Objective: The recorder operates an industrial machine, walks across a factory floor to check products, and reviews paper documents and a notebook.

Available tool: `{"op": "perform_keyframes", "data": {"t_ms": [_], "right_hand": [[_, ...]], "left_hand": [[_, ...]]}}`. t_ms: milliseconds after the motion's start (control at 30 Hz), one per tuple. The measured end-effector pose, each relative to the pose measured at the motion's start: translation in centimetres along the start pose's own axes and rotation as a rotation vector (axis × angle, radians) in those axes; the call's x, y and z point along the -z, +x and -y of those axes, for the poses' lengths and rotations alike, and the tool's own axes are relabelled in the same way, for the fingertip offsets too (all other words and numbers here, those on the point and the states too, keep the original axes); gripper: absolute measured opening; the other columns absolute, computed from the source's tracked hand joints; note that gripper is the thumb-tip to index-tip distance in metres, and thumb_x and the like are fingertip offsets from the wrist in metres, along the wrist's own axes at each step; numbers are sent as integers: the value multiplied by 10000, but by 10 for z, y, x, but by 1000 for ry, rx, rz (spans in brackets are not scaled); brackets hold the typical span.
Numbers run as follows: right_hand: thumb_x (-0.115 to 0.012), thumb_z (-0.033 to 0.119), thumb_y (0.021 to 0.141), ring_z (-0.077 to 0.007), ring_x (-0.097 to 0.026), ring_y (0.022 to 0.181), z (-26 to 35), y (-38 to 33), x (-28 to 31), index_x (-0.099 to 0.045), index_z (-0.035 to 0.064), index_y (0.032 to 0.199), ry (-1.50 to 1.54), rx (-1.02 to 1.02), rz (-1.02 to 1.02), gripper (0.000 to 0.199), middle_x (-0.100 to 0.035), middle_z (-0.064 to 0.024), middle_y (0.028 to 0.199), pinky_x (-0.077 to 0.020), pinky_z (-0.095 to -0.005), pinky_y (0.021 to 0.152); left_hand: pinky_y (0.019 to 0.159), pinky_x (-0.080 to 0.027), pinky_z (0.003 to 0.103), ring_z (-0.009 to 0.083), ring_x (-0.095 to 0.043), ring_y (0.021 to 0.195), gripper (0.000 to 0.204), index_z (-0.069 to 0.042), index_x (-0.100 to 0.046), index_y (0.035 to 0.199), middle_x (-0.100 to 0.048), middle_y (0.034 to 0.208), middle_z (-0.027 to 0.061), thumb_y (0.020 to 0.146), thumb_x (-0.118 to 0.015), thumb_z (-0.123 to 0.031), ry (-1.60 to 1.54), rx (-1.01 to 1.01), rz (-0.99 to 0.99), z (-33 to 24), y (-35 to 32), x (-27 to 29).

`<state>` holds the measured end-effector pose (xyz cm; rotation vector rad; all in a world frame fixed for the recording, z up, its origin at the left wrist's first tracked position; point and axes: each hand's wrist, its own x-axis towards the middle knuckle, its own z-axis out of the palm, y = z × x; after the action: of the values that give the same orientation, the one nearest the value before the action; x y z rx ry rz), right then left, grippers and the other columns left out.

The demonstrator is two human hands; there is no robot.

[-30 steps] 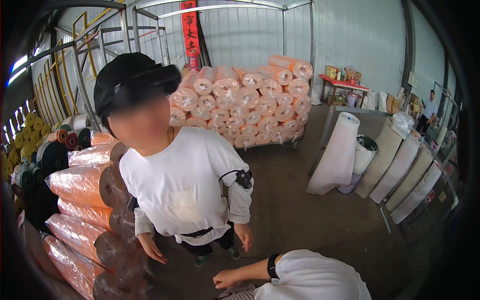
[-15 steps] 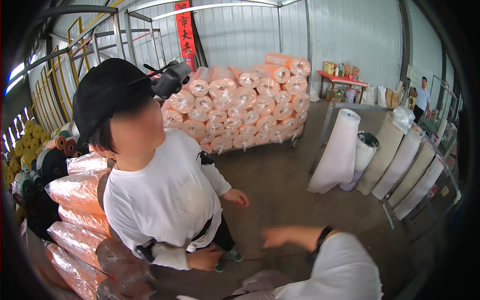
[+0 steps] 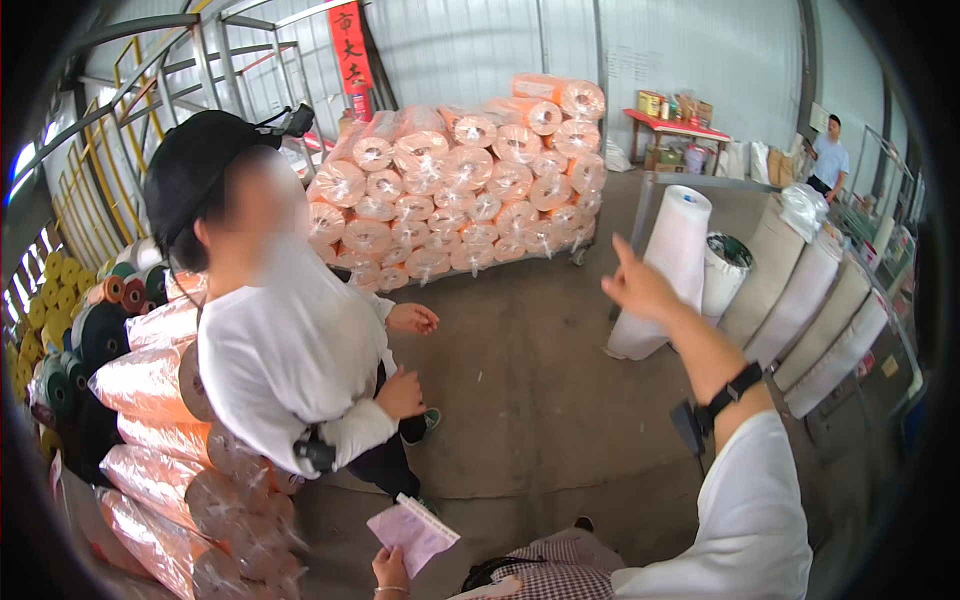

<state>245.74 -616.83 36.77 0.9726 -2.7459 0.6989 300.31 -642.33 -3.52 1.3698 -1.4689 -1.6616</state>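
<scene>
My right hand (image 3: 645, 285) is raised in front of the standing rolls, its index finger stretched out and the other fingers loosely bent; it holds nothing. A black strap with a small device (image 3: 715, 405) circles that wrist. Low in the view, my left hand (image 3: 391, 570) grips a pale pink slip of paper (image 3: 413, 537) by its lower edge. Close by on the left stands a co-worker (image 3: 290, 340) in a white top and black cap, with both hands bent in front of the body and apart from mine.
Plastic-wrapped orange rolls (image 3: 450, 190) are stacked on a wheeled cart at the back. More orange rolls (image 3: 155, 430) lie at left. White and beige rolls (image 3: 668, 265) stand at right beside a bucket (image 3: 726, 272). A red table (image 3: 680, 128) and another person (image 3: 829, 162) are farther back.
My right hand has risen up and to the right, with its index finger now extended. My left hand and the pink paper have come into view. The co-worker's head and hands have shifted.
</scene>
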Motion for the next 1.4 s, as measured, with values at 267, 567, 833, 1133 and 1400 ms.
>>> {"op": "perform_keyframes", "data": {"t_ms": [267,567,833,1133,1400], "right_hand": [[-628,283,914,-167,-659,822,-123,-99,-137,-646,7,1069,548,-28,423,317,-690,-82,873,-512,-296,721],[-621,121,886,-169,-600,894,-183,-159,-124,-573,-5,1160,1535,-514,470,306,-628,-66,1026,-479,-299,815],[-610,108,891,-138,-592,925,-268,-178,-146,-577,-6,1165,1220,-496,165,299,-616,-58,1055,-482,-296,799],[-638,179,904,-162,-647,772,-252,-138,-120,-592,0,1122,1329,-748,-14,286,-648,-68,933,-572,-308,617],[-639,211,915,-198,-684,802,-275,-168,-105,-618,-31,1070,1373,-1009,-87,288,-684,-117,939,-586,-315,701]], "left_hand": [[575,-436,226,60,-520,676,208,19,-677,962,-622,781,-6,891,-649,-174,156,-73,280,-163,-43,-211],[705,-456,252,53,-519,764,273,-31,-647,1028,-618,832,-24,948,-589,-286,321,-118,1069,-203,-100,-429],[756,-487,277,116,-617,837,322,-27,-660,1037,-687,901,44,888,-655,-313,454,-101,951,-166,-98,-490],[684,-486,256,118,-596,756,237,-16,-678,981,-662,867,18,876,-692,-228,139,185,1025,-186,-30,-540],[808,-537,363,239,-650,916,311,3,-565,1165,-655,1046,101,909,-621,-165,-162,698,1198,-197,-31,-646]]}}
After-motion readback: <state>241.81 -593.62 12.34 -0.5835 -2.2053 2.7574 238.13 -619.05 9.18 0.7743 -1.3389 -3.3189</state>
